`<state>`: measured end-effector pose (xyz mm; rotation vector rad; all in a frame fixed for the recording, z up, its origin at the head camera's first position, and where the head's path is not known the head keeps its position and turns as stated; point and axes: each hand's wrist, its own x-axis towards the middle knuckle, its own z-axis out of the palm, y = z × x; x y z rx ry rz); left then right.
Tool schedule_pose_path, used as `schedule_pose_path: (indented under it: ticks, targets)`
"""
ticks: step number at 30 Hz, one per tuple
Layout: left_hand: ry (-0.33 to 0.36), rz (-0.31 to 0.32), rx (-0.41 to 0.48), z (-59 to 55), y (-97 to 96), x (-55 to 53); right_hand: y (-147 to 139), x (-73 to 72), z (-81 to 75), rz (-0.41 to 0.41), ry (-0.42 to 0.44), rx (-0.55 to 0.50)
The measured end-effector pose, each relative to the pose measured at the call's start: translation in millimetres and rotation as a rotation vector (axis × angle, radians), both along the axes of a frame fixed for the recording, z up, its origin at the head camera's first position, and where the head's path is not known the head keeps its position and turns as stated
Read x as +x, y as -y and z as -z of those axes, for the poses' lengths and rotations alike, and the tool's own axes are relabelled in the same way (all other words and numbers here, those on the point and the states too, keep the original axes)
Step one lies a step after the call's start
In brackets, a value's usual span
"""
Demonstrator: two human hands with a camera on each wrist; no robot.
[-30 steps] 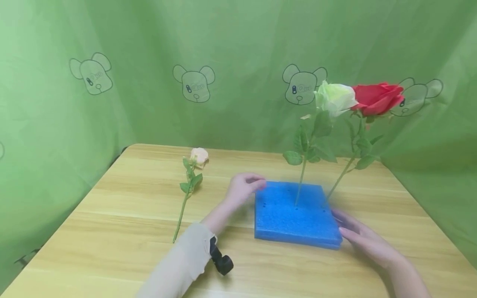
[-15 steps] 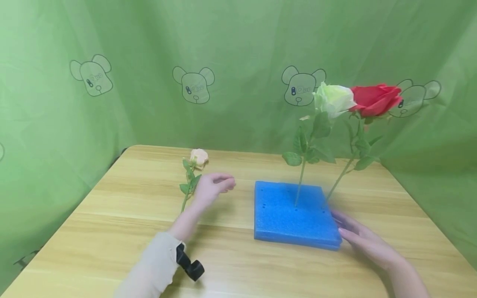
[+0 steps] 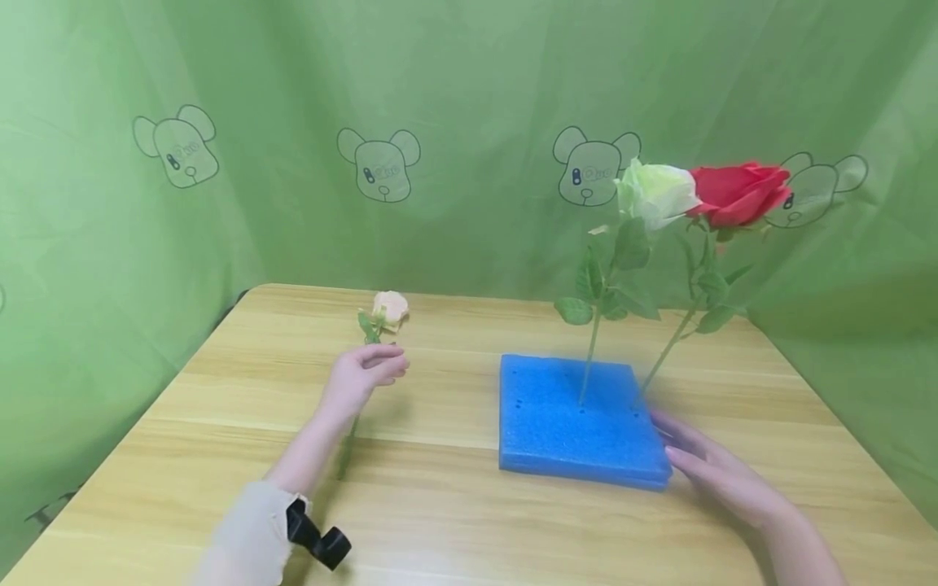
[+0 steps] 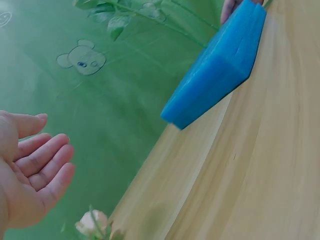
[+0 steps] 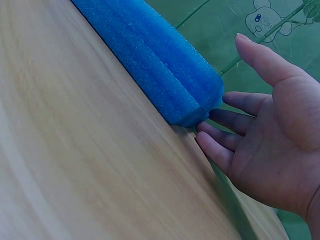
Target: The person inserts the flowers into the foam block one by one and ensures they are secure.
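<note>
A pale pink rose [image 3: 391, 307] lies on the table at the left, its stem pointing toward the person. Over its middle hovers my left hand [image 3: 359, 378], which hides part of the stem and leaves; in the left wrist view its fingers are loosely bent and hold nothing. My right hand [image 3: 714, 472] rests its fingers against the right side of the blue foam block [image 3: 564, 443], thumb apart, as the right wrist view shows. A white-green rose [image 3: 659, 194] and a red rose [image 3: 743, 195] stand in the block, the red one leaning right.
The wooden table [image 3: 440, 521] carries all these things. Behind it hangs a green curtain [image 3: 469, 73] printed with bear faces. Small holes dot the foam's top. A black wrist mount [image 3: 318, 537] sits on the left sleeve.
My left hand has moved left from the foam block's far left corner to above the pink rose's stem. The right hand has stayed at the block.
</note>
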<state>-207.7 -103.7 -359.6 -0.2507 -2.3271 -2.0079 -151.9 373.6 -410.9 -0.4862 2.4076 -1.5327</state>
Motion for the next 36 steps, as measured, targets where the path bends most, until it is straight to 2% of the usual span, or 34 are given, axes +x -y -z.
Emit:
schedule_pose_path:
  ticks: [10, 17, 22, 27, 31, 36]
  targets:
    - [0.085, -0.043, -0.016, 7.1, 36.9, 8.4, 0, 0.4, 1.0, 0.014, 0.009, 0.028]
    - [0.156, -0.064, -0.031, 18.5, 52.9, 5.6, 0, 0.8, -0.4, 0.012, 0.021, 0.025]
    - [0.231, -0.088, -0.053, 31.3, 59.4, 0.5, 0, 0.0, -0.3, 0.021, 0.033, 0.027]
    - [0.310, -0.101, -0.044, 42.1, 61.5, -4.1, -1, 0.0, -1.2, 0.005, -0.002, 0.062]
    - [0.325, -0.099, -0.058, 44.8, 60.2, -5.2, -2, -0.4, -1.5, 0.008, -0.008, 0.083]
    - [0.333, -0.109, -0.058, 46.8, 58.1, -6.7, -2, -0.7, -0.4, 0.012, 0.002, 0.049]
